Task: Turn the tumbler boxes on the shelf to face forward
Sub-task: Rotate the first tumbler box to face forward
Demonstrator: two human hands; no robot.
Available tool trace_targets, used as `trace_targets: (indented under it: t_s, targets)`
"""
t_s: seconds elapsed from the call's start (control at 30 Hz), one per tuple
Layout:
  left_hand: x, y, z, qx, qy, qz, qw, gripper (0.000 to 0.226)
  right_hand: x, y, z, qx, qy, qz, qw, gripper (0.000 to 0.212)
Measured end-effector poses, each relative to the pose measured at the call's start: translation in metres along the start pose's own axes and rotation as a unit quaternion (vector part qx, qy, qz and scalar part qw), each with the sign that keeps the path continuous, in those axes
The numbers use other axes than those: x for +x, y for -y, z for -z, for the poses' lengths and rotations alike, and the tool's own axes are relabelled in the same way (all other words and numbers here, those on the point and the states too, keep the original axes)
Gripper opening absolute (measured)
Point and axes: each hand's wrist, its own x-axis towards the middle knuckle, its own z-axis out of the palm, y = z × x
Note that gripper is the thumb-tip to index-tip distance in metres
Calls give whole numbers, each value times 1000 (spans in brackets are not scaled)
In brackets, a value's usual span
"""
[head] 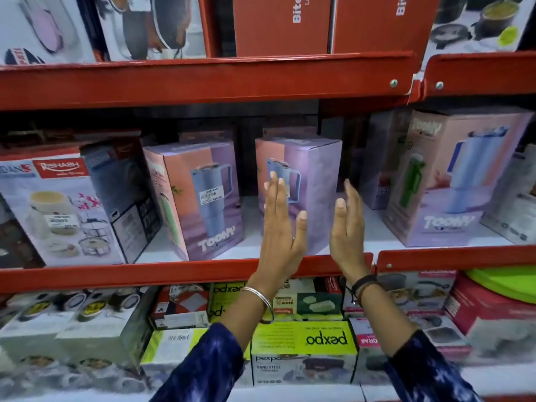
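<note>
Three pink-and-lilac tumbler boxes stand on the middle red shelf (179,275). The left box (200,198) is angled, its picture side facing front-right, with a price sticker on it. The middle box (314,181) stands with a corner toward me. My left hand (280,227) is flat and open in front of its left face. My right hand (346,227) is open beside its right face, fingers up; contact is unclear. The right box (452,178) is larger in view and tilted, with its picture side showing.
A white cookware-set box (58,210) stands left of the tumbler boxes. Red boxes (281,24) fill the shelf above. Green Pexpo boxes (304,340) and other cartons sit on the shelf below. More tumbler boxes stand behind in the dark.
</note>
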Motion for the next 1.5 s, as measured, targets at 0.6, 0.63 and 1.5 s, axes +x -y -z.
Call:
trace_targets:
  t_s: [0.6, 0.63, 1.5]
  targets:
    - [18, 15, -9, -67, -46, 102, 992, 60, 40, -18, 16, 191, 85, -83, 974, 23]
    - [19, 16, -7, -77, -51, 87, 992, 62, 44, -18, 16, 194, 95, -77, 973, 24]
    - [43, 43, 28, -7, 46, 145, 988, 55, 41, -17, 4, 102, 13, -90, 991, 46]
